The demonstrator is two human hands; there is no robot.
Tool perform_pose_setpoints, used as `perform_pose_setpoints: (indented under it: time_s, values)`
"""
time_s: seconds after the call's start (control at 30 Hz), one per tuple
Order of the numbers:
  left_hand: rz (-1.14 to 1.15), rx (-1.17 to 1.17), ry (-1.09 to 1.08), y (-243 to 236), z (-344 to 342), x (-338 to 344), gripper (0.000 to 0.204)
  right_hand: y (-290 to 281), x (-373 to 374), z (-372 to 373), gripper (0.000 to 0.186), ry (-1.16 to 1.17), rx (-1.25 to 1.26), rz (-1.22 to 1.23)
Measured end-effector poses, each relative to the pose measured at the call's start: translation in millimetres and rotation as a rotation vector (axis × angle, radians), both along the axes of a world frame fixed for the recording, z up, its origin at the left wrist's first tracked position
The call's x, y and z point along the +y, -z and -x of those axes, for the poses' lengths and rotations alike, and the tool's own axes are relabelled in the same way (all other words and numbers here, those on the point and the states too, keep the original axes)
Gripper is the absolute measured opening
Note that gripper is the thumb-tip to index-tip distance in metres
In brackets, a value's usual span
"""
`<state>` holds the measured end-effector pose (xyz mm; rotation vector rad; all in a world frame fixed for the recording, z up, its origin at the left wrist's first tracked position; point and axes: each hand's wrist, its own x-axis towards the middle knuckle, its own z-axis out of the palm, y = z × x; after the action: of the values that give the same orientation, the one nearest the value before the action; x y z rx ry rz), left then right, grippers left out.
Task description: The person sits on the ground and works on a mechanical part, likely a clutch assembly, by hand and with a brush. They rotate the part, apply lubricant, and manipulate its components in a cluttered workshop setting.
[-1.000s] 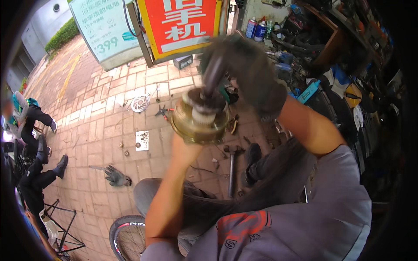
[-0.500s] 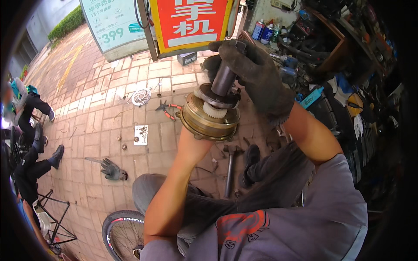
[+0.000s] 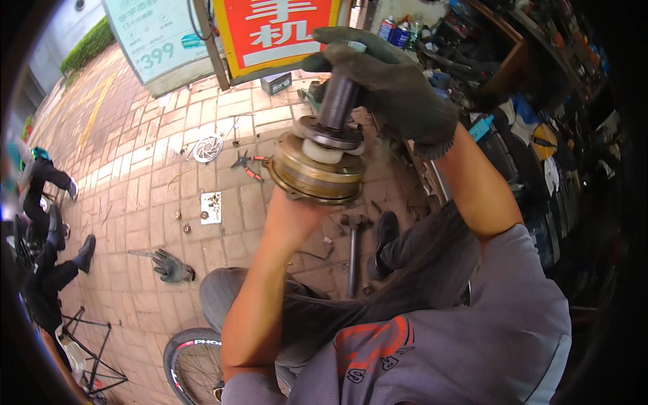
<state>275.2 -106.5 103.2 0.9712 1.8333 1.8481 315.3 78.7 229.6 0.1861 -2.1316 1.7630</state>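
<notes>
In front of me is a round brass-coloured gear assembly (image 3: 316, 177) with pale toothed gears (image 3: 322, 152) on top, looking like the core of a geared hub motor. My bare left hand (image 3: 300, 208) holds it up from below; its fingers are hidden behind the part. A dark metal tube (image 3: 339, 104) with a wide round flange (image 3: 330, 132) stands slightly tilted on the gears. Around the tube's upper end is my right hand (image 3: 388, 81), in a dark work glove, with some fingers stretched past it to the left.
On the brick paving lie a hammer (image 3: 354, 260), orange-handled pliers (image 3: 248, 164), a brake disc (image 3: 208, 148), a loose glove (image 3: 172, 266) and a white card (image 3: 211, 208) with small parts. A bicycle wheel (image 3: 195, 364) is at lower left. Another person's legs (image 3: 61, 260) show at far left. Tools clutter the right.
My right hand has turned over the tube's top, its fingers now reaching farther out to the left. The assembly sits slightly higher and more left in view; the background has shifted too.
</notes>
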Motion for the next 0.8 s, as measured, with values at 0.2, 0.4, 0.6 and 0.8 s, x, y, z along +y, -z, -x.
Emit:
perform_pose_setpoints:
  time_s: [0.2,0.4,0.6,0.8]
  values:
    - [0.164,-0.304,0.102,7,7,-1,0.035,0,1,0,0.046,-0.073,-0.008,0.14]
    - [0.037,-0.224,0.121,24,7,1,0.047,6,-2,8,0.053,0.034,0.1,0.034]
    - [-0.034,-0.256,0.113,36,10,-4,0.045,-10,-8,-4,0.048,-0.042,0.008,-0.001]
    - [-0.057,-0.443,0.151,28,-4,-3,0.035,-11,-4,-8,0.042,0.129,0.097,-0.015]
